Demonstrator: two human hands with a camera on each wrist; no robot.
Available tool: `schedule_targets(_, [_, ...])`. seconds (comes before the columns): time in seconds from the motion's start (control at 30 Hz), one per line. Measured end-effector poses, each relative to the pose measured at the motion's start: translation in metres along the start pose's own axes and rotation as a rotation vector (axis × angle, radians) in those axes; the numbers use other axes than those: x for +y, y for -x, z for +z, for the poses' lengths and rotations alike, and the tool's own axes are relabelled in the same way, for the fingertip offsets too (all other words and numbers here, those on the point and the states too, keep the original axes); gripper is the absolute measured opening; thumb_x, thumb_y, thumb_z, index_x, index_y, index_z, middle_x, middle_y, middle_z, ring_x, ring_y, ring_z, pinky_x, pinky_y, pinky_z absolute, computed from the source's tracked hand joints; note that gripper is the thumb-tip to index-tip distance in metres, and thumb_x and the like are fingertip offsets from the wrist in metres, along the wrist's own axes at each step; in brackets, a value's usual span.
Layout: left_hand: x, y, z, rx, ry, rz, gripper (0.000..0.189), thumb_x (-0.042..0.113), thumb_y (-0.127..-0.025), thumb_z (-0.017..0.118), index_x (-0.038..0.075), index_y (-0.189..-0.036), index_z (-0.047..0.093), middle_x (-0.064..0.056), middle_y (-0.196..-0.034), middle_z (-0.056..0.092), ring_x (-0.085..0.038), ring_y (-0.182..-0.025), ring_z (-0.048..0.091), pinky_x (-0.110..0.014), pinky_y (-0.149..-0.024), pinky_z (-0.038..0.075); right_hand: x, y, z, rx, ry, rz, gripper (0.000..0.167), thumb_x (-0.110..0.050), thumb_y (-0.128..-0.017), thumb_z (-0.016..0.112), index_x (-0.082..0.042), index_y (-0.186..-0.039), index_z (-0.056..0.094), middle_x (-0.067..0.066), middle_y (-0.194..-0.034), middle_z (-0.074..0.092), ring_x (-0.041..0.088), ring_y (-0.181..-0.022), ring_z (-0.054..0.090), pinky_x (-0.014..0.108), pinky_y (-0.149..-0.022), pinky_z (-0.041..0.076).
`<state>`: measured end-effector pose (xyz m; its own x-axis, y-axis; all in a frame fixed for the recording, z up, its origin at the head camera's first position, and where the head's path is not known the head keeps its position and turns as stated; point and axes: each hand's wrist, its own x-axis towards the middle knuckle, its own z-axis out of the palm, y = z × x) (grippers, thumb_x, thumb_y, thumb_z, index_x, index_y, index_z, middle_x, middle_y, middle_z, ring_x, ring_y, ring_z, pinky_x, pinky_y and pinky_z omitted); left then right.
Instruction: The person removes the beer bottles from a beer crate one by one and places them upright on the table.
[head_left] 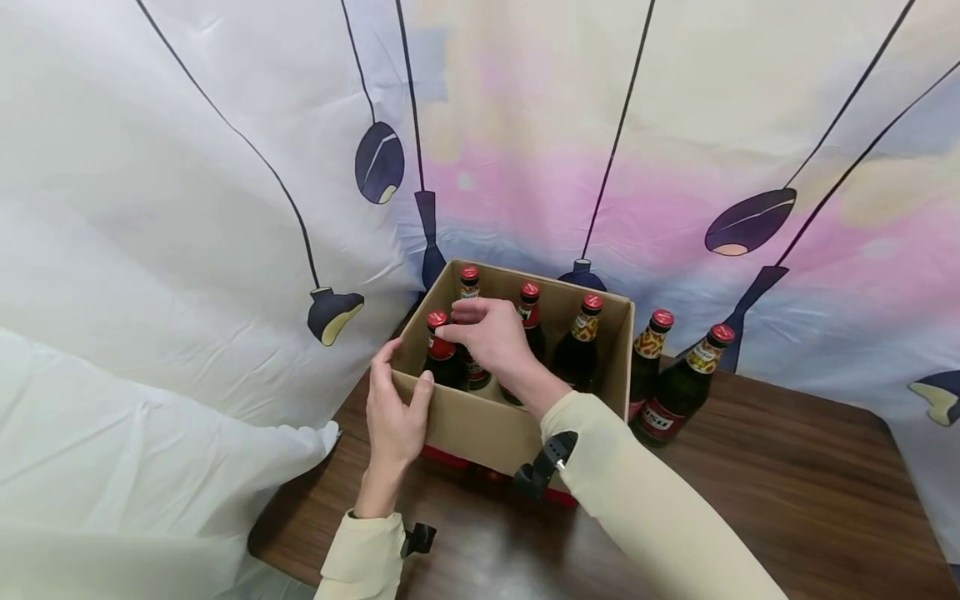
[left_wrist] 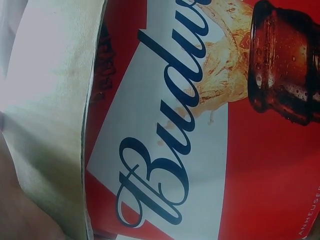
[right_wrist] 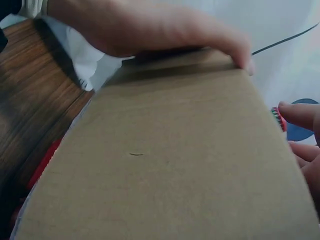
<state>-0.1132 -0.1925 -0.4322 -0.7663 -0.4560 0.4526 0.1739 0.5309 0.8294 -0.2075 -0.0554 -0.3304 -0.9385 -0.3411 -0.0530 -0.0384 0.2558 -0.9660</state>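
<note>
Got smooth dark-glass bottle [head_left: 446,368] standing in near-left corner of open, straight-edged cardboard box [head_left: 480,423], matte brown. See right hand [head_left: 495,337] by red cap [head_left: 434,317], fingers loosely bent, thumb apart; can't tell contact. Note left hand [head_left: 395,419] gripping box corner, two more bottles [head_left: 678,393] outside on wood-grain table [head_left: 795,475].

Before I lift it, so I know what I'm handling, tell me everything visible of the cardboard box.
The cardboard box stands upright and open-topped on the table. Its inside looks plain brown; a brown flap hangs outside over the red printed wall, which shows dark lettering on white. At least four capped bottles stand inside; two more bottles stand outside its right side. The left hand grips its near left corner.
</note>
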Motion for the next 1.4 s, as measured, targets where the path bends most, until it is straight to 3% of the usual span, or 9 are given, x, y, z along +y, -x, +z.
schedule_targets(0.33, [0.001, 0.0, 0.001, 0.023, -0.006, 0.02, 0.063, 0.029, -0.095, 0.063, 0.009, -0.153, 0.046, -0.016, -0.155, 0.052, -0.037, -0.139, 0.052, -0.06, -0.114, 0.039, 0.002, -0.013, 0.014, -0.018, 0.214, 0.02, 0.041, -0.019, -0.085, 0.088, -0.011, -0.124, 0.079, 0.008, -0.116, 0.079, 0.024, -0.109, 0.073, 0.043, -0.096, 0.058])
schedule_targets(0.67, [0.0, -0.001, 0.001, 0.019, -0.007, 0.013, 0.063, 0.029, -0.096, 0.062, 0.009, -0.153, 0.045, -0.016, -0.156, 0.052, -0.037, -0.139, 0.052, -0.063, -0.113, 0.039, 0.008, -0.018, 0.02, -0.014, 0.265, -0.009, 0.031, -0.027, -0.089, 0.084, -0.018, -0.119, 0.083, 0.002, -0.111, 0.08, 0.022, -0.104, 0.069, 0.035, -0.08, 0.055])
schedule_targets(0.83, [0.003, -0.003, 0.003, 0.02, 0.005, 0.019, 0.063, 0.029, -0.096, 0.063, 0.01, -0.153, 0.045, -0.016, -0.154, 0.052, -0.037, -0.137, 0.053, -0.061, -0.112, 0.041, 0.009, -0.016, 0.017, 0.046, 0.198, -0.039, 0.029, -0.029, -0.089, 0.084, -0.021, -0.117, 0.084, 0.001, -0.11, 0.081, 0.019, -0.101, 0.069, 0.032, -0.078, 0.054])
schedule_targets(1.0, [0.002, 0.0, 0.005, 0.011, 0.004, 0.024, 0.064, 0.028, -0.095, 0.064, 0.009, -0.153, 0.046, -0.017, -0.154, 0.053, -0.037, -0.136, 0.054, -0.061, -0.111, 0.041, 0.007, -0.007, 0.008, 0.113, 0.011, -0.059, 0.034, -0.026, -0.088, 0.085, -0.02, -0.122, 0.082, 0.002, -0.11, 0.082, 0.017, -0.091, 0.067, 0.033, -0.078, 0.055])
schedule_targets(1.23, [0.0, 0.001, 0.004, 0.029, 0.012, 0.038, 0.064, 0.027, -0.094, 0.064, 0.008, -0.152, 0.046, -0.016, -0.153, 0.054, -0.036, -0.136, 0.054, -0.058, -0.111, 0.041, 0.002, 0.007, -0.009, 0.166, -0.192, -0.12, 0.035, -0.021, -0.087, 0.086, -0.015, -0.121, 0.082, 0.006, -0.115, 0.081, 0.018, -0.107, 0.073, 0.039, -0.096, 0.059])
schedule_targets(1.4, [-0.001, 0.001, 0.002, 0.04, 0.019, 0.042, 0.064, 0.026, -0.094, 0.064, 0.008, -0.153, 0.047, -0.015, -0.152, 0.055, -0.034, -0.136, 0.054, -0.054, -0.111, 0.041, -0.004, 0.015, -0.027, 0.178, -0.211, -0.178, 0.034, -0.021, -0.089, 0.085, -0.015, -0.122, 0.081, 0.006, -0.116, 0.08, 0.017, -0.106, 0.074, 0.035, -0.096, 0.059])
